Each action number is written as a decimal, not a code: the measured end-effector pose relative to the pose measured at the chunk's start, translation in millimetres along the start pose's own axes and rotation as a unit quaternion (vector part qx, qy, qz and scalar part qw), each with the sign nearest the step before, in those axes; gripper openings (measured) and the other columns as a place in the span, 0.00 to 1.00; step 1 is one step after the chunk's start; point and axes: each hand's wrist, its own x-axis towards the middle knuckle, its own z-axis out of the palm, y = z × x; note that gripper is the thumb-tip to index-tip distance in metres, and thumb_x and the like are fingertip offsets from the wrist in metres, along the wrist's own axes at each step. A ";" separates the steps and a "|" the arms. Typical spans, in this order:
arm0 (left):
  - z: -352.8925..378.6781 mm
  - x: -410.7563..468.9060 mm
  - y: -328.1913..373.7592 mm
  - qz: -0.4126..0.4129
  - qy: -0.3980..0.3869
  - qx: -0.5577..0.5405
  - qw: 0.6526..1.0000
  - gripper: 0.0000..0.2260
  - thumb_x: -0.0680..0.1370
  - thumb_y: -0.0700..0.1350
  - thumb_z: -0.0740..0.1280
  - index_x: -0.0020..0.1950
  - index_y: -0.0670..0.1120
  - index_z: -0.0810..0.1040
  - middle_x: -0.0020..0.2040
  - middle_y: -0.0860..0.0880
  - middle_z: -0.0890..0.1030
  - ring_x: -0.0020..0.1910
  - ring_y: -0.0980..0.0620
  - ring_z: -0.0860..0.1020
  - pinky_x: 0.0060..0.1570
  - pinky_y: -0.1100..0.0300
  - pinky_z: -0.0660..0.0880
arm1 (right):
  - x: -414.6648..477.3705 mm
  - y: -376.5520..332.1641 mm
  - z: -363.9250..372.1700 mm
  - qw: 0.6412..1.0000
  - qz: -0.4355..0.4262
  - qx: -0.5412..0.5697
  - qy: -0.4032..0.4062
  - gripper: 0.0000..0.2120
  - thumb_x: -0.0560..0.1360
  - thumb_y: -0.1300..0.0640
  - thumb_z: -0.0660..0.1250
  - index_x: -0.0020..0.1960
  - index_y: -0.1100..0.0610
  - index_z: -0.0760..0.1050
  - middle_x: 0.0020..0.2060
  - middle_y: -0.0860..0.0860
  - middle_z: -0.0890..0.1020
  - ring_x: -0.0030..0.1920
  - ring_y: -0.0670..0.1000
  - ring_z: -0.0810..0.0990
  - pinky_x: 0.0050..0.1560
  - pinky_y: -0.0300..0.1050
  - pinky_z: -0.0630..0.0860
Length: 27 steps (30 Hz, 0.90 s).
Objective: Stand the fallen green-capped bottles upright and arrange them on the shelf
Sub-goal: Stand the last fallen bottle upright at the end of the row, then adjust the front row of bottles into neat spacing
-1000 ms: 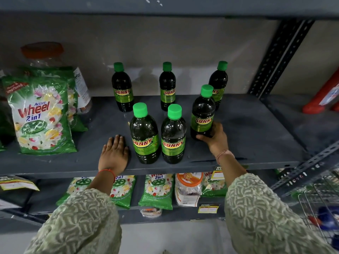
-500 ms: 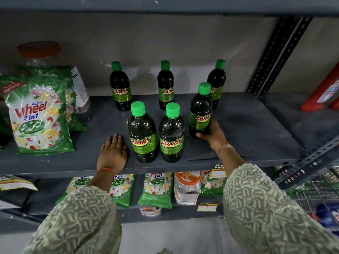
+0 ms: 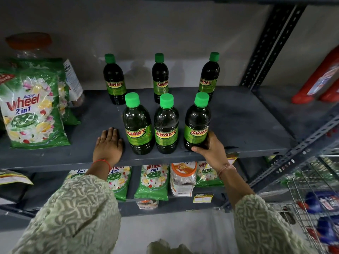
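Several dark bottles with green caps and "SUNNY" labels stand upright on the grey shelf (image 3: 244, 129), in a back row and a front row. The back row holds a left bottle (image 3: 114, 79), a middle bottle (image 3: 160, 77) and a right bottle (image 3: 209, 76). In front stand a left bottle (image 3: 138, 125), a middle bottle (image 3: 166, 125) and a right bottle (image 3: 196, 123). My right hand (image 3: 212, 149) grips the base of the front right bottle. My left hand (image 3: 108, 145) lies flat on the shelf, palm down, beside the front left bottle.
Green "Wheel" detergent packs (image 3: 31, 110) lean at the shelf's left, with an orange-lidded jar (image 3: 29, 44) behind. Red containers (image 3: 319, 79) sit past the upright post (image 3: 269, 44). More packs (image 3: 152, 180) lie on the lower shelf. A wire trolley (image 3: 311, 204) stands at lower right.
My right hand has drawn the right bottle forward toward the shelf edge, into line with the two front bottles. My left hand has stayed flat on the shelf.
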 end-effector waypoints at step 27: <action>55.5 -80.3 166.0 -0.131 0.240 -0.321 0.906 0.32 0.66 0.45 0.76 0.63 0.31 0.68 0.58 0.29 0.73 0.59 0.30 0.69 0.63 0.42 0.62 | -2.1 9.8 -33.4 0.996 -0.030 -0.075 0.038 0.33 0.60 0.57 0.78 0.60 0.60 0.67 0.55 0.57 0.79 0.55 0.53 0.76 0.51 0.41 0.70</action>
